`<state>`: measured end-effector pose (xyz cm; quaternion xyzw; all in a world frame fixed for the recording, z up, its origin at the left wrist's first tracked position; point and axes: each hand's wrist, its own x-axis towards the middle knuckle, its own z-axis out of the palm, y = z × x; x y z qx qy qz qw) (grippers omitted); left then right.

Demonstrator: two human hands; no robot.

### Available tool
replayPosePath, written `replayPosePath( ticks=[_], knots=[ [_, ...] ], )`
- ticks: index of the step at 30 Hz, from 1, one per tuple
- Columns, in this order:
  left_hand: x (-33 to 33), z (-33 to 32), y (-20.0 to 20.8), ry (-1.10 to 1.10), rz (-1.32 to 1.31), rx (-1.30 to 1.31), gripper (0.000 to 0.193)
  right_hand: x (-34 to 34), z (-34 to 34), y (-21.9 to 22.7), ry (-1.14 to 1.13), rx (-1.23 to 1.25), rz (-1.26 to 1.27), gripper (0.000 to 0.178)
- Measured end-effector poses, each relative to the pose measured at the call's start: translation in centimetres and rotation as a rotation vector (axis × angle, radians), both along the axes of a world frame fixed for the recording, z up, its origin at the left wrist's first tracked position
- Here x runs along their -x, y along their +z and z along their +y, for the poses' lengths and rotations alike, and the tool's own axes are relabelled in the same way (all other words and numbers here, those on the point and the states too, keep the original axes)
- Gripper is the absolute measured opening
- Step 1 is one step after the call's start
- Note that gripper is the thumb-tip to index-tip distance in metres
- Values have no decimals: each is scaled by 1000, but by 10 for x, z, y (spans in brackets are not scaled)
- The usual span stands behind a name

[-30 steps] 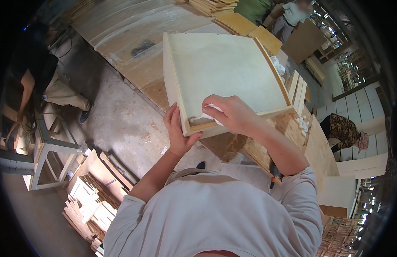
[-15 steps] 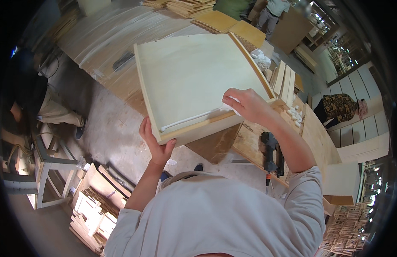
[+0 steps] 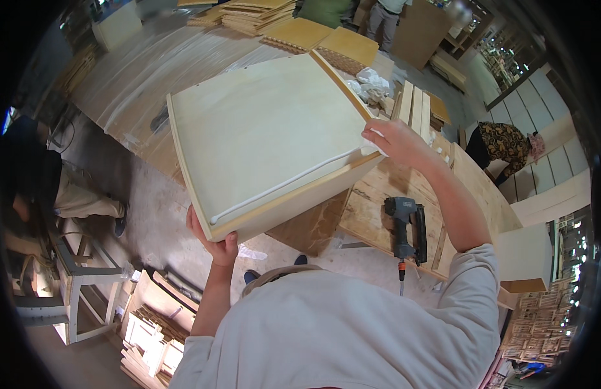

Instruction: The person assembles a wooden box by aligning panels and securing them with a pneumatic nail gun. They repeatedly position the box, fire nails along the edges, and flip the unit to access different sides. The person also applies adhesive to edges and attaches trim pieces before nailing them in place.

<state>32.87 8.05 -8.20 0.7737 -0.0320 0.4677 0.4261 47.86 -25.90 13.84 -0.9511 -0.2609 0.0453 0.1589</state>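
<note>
A shallow pale wooden box or drawer-like panel (image 3: pixel 261 123) with raised edge strips lies tilted before me. My left hand (image 3: pixel 213 238) grips its near left corner, thumb on the outer side. A thick line of white glue (image 3: pixel 284 185) runs along the inside of the near edge strip, from that corner to the right. At the near right corner my right hand (image 3: pixel 405 144) is closed around a small white glue pouch (image 3: pixel 374 137), mostly hidden by the fingers.
A black nail gun (image 3: pixel 404 230) with a hose lies on the wooden workbench (image 3: pixel 366 201) at right. Wood strips (image 3: pixel 414 107) and crumpled white wrap (image 3: pixel 371 81) lie beyond. A film-covered table (image 3: pixel 138 78) stands behind; people are at left, back and right.
My right hand has moved right along the near edge, and the glue line now reaches almost to the right corner. The box appears shifted left and lower in view.
</note>
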Motion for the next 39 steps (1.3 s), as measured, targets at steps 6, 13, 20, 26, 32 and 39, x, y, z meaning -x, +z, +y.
replayPosePath(
  ticks=[6,13,20,26,32,39],
  knots=[
    [0,-2,2,12,-28,-7,88,-11,-19,2,-28,106,-68,25],
    [1,0,-3,46,-24,-68,85,-16,-28,8,25,215,-141,26],
    [3,-3,-4,39,10,10,86,-19,-32,15,168,518,-292,21],
    [2,4,-26,46,19,45,85,-29,-79,10,-20,61,-539,16],
    [9,25,-64,67,64,226,78,-46,-117,-103,-380,-397,-393,13],
    [26,28,-46,149,224,182,66,-92,-86,-219,-640,-1111,6,12]
  ],
)
